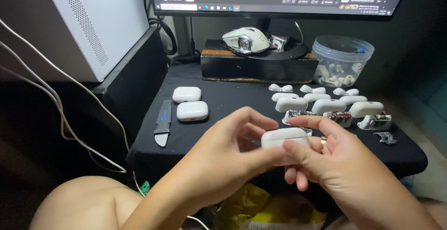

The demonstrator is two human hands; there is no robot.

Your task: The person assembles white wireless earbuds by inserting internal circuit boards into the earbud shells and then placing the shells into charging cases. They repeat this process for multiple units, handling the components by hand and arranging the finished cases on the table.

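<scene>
Both hands meet just in front of the black table, holding one white earbud case between them. The left hand curls around the case's left end, thumb underneath and fingers arched over the top, closed firmly on it. The right hand pinches the right end, index finger along the upper edge and thumb pressing the front face, the other fingers loosely folded below. A thin dark sliver shows near the case's left edge; it may be a pry tool or only shadow, the view is too poor to say.

On the table, behind the held case, lie rows of case shells with stripped inner parts in front of them. Two intact white cases sit toward the table's left side, and a flat metal opening tool lies at its left edge. A clear tub of small parts stands at the back right.

To work the case well, the grip should probably stay close to the seam, with the left hand steadying while the right applies gentle, even pressure, since the thin shell would likely crack if twisted.
</scene>
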